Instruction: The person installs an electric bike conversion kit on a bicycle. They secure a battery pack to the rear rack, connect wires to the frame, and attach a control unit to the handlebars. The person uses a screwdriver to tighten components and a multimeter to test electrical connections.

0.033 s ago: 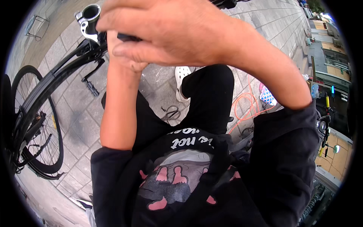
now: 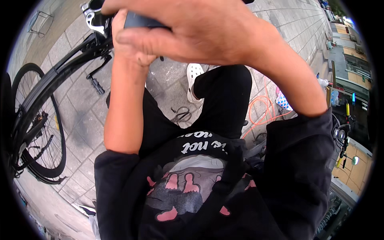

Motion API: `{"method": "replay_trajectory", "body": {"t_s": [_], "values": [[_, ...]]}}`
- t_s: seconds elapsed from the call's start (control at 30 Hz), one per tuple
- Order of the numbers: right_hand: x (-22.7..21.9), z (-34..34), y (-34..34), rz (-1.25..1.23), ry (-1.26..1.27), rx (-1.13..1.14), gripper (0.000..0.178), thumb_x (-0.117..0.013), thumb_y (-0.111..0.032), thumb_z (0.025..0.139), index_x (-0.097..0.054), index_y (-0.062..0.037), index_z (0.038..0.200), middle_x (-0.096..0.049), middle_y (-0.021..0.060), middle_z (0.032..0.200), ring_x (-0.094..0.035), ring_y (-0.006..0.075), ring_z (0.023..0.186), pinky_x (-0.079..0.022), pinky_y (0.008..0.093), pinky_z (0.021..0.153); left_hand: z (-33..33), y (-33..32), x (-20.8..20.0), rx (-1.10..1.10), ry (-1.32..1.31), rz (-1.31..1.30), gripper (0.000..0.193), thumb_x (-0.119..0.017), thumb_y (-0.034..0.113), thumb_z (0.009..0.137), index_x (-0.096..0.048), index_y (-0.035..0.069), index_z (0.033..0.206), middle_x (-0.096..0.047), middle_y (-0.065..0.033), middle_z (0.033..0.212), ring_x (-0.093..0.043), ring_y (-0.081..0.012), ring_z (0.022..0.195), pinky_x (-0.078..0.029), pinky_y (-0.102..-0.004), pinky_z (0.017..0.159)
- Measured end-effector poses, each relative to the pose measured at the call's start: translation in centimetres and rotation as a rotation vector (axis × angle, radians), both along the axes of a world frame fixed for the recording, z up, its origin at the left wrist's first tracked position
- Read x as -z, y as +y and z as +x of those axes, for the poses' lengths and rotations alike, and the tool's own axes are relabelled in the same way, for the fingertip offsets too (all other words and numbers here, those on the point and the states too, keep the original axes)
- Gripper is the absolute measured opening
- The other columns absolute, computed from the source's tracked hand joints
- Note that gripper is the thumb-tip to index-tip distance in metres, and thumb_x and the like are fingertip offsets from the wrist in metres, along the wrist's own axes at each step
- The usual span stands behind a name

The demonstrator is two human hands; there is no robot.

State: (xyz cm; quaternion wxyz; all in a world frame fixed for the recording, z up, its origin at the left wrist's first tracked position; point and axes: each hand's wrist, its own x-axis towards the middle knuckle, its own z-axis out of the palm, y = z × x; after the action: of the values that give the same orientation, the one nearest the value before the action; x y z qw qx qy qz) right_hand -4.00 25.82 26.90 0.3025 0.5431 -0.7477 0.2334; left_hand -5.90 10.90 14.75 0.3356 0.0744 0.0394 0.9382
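My right hand (image 2: 200, 30) reaches across the top of the view, its thumb and fingers closed on a dark, flat-sided thing (image 2: 146, 22). Only one edge of that thing shows, so its kind is unclear. Below and behind it is my left hand (image 2: 138, 56), raised upright; its fingers are mostly hidden by the right hand. Just left of both hands stands a black bicycle (image 2: 60, 74). On its tube sits a silver quick-release clamp (image 2: 93, 20), close to the right fingertips.
A bicycle wheel (image 2: 60, 148) and a pedal (image 2: 95, 86) stand at the left. Black-handled scissors (image 2: 182, 115) lie on the paving between my legs. An orange cable (image 2: 256, 112) coils at the right beside a blue-and-white checkered packet (image 2: 283, 102). More bicycle parts (image 2: 340, 134) are at the far right.
More of the dark thing shows between my right thumb and fingers. My right hand has shifted slightly up, and the bicycle's clamp sits higher in view.
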Motion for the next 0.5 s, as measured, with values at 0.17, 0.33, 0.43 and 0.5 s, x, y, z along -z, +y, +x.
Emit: {"method": "replay_trajectory", "body": {"t_s": [0.17, 0.33, 0.43, 0.5], "values": [[6.7, 8.3, 3.4, -0.551, -0.339, 0.325, 0.013, -0.071, -0.009, 0.102, -0.070, -0.0012, 0.112, -0.075, 0.0074, 0.091, -0.071, 0.0148, 0.077, -0.057, 0.0297, 0.070, 1.8, -0.9, -0.7, -0.092, 0.031, -0.022, 0.059, -0.039, 0.041, 0.111, -0.060, -0.007, 0.138, -0.072, -0.0258, 0.129, -0.075, -0.0410, 0.110, -0.064, -0.0557, 0.094], [27.9, 16.7, 3.1, 0.248, -1.605, 0.731, 0.036, -0.061, -0.027, 0.102, -0.071, -0.0002, 0.125, -0.075, 0.0273, 0.116, -0.072, 0.0426, 0.112, -0.055, 0.0464, 0.102, 4.2, -2.1, 1.3, -0.225, -0.067, -0.325, 0.077, -0.043, 0.060, 0.109, -0.057, -0.008, 0.141, -0.074, -0.0263, 0.127, -0.074, -0.0452, 0.114, -0.063, -0.0585, 0.093], [42.1, 25.8, 1.6, 0.824, -1.764, 0.454, 0.041, -0.061, -0.032, 0.099, -0.078, 0.0005, 0.117, -0.074, 0.0290, 0.122, -0.072, 0.0442, 0.116, -0.056, 0.0491, 0.102, 4.4, -2.0, 1.8, -0.291, -0.056, -0.408, 0.083, -0.050, 0.068, 0.105, -0.056, -0.007, 0.142, -0.074, -0.0257, 0.126, -0.074, -0.0450, 0.114, -0.063, -0.0587, 0.091], [39.3, 27.8, 0.9, 1.079, -1.972, 0.263, 0.042, -0.066, -0.034, 0.096, -0.078, -0.0013, 0.121, -0.078, 0.0239, 0.121, -0.077, 0.0388, 0.105, -0.059, 0.0508, 0.094, 5.3, -2.5, 2.4, -0.309, -0.015, -0.405, 0.085, -0.051, 0.069, 0.104, -0.055, -0.006, 0.143, -0.074, -0.0253, 0.126, -0.074, -0.0453, 0.114, -0.063, -0.0593, 0.091]]}}
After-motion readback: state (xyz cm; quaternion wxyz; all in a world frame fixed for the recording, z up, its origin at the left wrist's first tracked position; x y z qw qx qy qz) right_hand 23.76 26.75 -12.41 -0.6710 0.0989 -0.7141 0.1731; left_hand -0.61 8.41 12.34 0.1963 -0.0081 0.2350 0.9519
